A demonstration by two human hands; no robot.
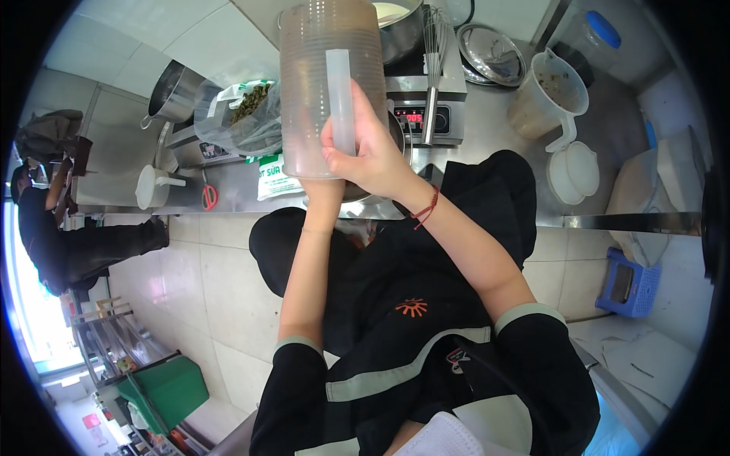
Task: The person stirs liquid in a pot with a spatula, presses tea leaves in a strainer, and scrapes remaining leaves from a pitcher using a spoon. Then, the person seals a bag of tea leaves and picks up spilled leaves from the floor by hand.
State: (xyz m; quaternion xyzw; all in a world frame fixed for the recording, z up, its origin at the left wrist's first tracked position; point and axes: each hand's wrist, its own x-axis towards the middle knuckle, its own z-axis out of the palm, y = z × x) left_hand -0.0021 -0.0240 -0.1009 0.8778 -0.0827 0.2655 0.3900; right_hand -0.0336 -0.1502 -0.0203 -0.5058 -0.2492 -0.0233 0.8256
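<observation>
- Jug: centre of scene, raised in front of the body over the near part of the counter; far end cut off by the frame edge.
- Right hand: clamped round the jug's handle, fingers wrapped.
- Left hand: at the jug's near end, mostly hidden behind it; its grip cannot be told.
- Contents: brownish tint toward the far end, wall cloudy. How full, and whether anything is flowing, cannot be told.
- Done, by the look of it: jug picked up and under control; far pot holding pale liquid; cooker display lit red; leaf bag lying open on the left, dark leaves showing.
- Left over: jug not yet set down. Whisk lies unheld across the cooker, right of the jug. Lids rest on the counter, far right, off the pot.
- Second jug, right: brown matter inside, no hand on it.
- Scissors, left near edge: unheld.
- Judgement: work appears midway, ingredients and tools spread about; no sign of clearing up. Exact stage uncertain, the jug's mouth being out of view.
</observation>
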